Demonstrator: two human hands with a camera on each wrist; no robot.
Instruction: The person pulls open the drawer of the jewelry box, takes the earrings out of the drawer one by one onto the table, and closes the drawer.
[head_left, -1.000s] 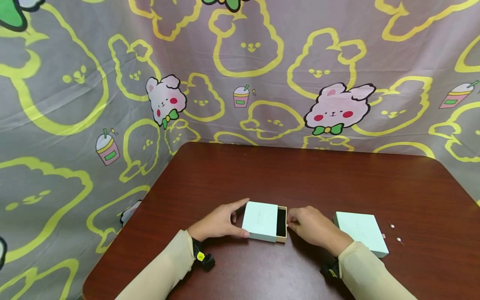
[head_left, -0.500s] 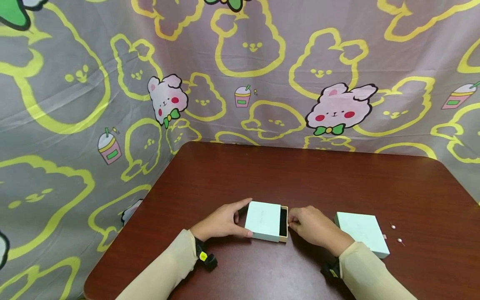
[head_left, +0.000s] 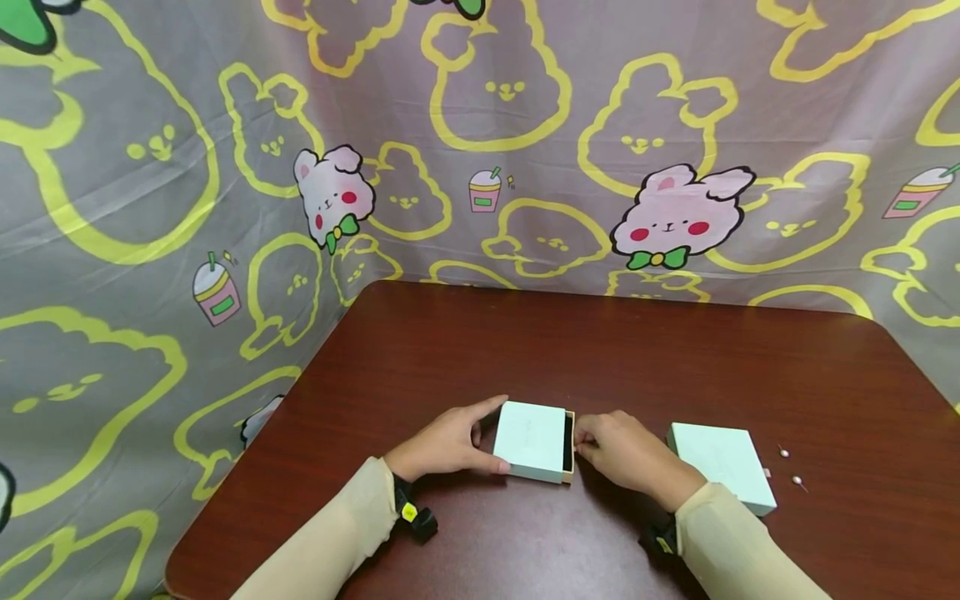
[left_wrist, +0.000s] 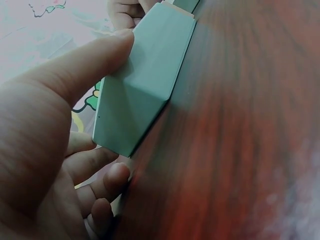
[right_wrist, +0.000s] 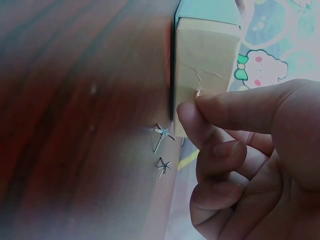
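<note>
A small mint-green drawer box (head_left: 531, 442) lies on the table in front of me, its kraft-brown tray (right_wrist: 207, 65) showing a narrow strip of black lining at the right end. My left hand (head_left: 450, 442) grips the box's outer sleeve (left_wrist: 150, 65), thumb on the near side and fingers on the far side. At the tray's end, my right hand (head_left: 618, 450) pinches a small pull tab (right_wrist: 198, 93) between thumb and forefinger, mostly hidden by the fingertips. Beyond the tray in the right wrist view lie two star-shaped earrings (right_wrist: 163, 133) on the table.
Another mint-green box (head_left: 723, 467) sits by my right forearm, a small tab at its right side. Two pearl earrings (head_left: 784, 453) lie to the right of it. A cartoon-printed curtain (head_left: 525, 167) hangs behind and to the left of the brown table (head_left: 585, 350).
The left hand and the sleeve have moved a little to the right over the tray, so the strip of black lining is narrower. The right hand has stayed in place at the tab.
</note>
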